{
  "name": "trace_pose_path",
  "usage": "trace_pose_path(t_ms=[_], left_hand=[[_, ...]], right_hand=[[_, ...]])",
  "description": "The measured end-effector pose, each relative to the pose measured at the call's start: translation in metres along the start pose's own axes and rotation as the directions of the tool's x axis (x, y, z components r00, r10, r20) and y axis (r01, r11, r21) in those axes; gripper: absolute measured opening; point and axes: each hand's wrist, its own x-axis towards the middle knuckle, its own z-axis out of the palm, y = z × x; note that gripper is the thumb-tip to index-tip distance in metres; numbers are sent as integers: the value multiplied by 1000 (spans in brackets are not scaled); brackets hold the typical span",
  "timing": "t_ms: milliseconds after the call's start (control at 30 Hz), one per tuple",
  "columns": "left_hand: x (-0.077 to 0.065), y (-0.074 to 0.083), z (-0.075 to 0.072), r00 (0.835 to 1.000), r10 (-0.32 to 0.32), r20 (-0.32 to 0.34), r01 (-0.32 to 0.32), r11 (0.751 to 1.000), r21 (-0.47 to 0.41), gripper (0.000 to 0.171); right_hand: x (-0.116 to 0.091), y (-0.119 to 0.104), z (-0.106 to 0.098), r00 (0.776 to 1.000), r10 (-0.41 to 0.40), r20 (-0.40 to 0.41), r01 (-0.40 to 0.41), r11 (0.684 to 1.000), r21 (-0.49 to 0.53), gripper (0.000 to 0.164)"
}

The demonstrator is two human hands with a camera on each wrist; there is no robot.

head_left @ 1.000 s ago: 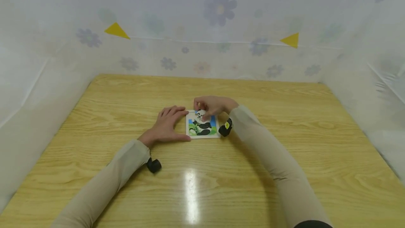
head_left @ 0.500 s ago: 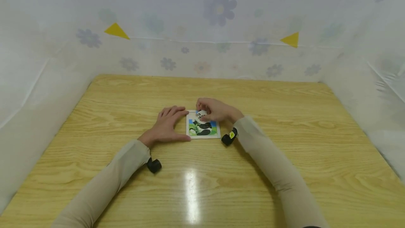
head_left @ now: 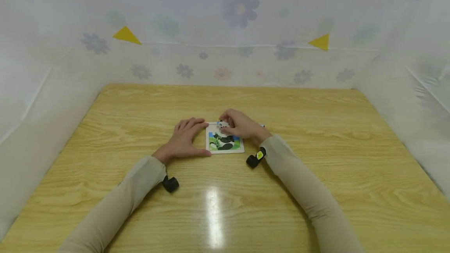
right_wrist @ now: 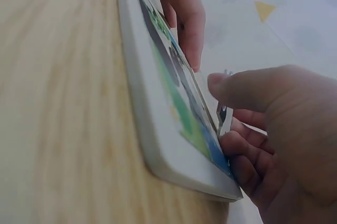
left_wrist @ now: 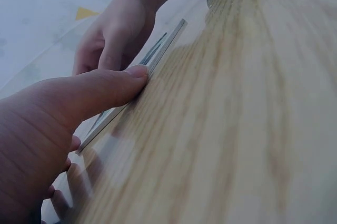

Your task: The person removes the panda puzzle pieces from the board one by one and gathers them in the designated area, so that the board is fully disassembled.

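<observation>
Puzzle (head_left: pixel 225 143) in high head, close wrist views

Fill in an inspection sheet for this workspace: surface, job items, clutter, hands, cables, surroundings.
Surface: wood-grain table with a light reflection toward the front.
Job items: white-rimmed panda puzzle board, lying on the table; panda-head piece, tilted at the board's far part, not seated flat.
Clutter: small blue-edged thing, mostly hidden behind the right wrist; cannot tell what.
Hands: left hand touches the board's left side; right hand pinches the panda-head piece.
Cables: nothing seen.
Surroundings: flower-printed sheeting, two yellow triangles.
</observation>
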Motion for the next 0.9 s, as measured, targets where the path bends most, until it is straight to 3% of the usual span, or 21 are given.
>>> trace_pose_path(t_ms=[600, 900], left_hand=[[0, -1, 1, 1000, 1, -2, -1, 1000, -4, 94], [0, -1, 0, 1000, -2, 0, 2, 1000, -3, 94]], right_hand=[[-5, 2, 6, 986, -87, -143, 97, 993, 63, 36], [-23, 9, -1, 964, -11, -267, 23, 999, 41, 36]])
